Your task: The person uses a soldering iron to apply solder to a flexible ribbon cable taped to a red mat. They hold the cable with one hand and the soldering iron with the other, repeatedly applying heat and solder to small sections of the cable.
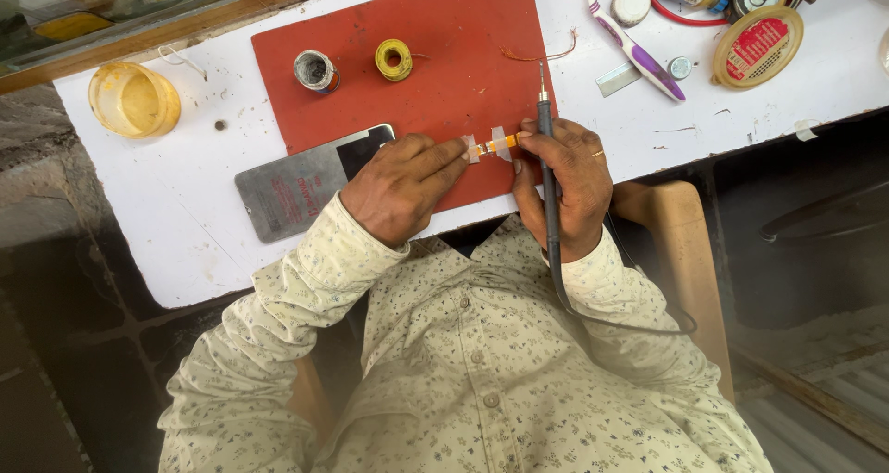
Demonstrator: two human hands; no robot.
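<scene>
Head view, orange strip (494, 144) pinched between left hand (400, 188), right hand (567, 181)

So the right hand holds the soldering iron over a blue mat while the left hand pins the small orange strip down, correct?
Not quite: the mat is red, not blue, as the head view shows. The rest holds: the right hand holds the soldering iron, and the left hand pins the small orange strip on it.
</scene>
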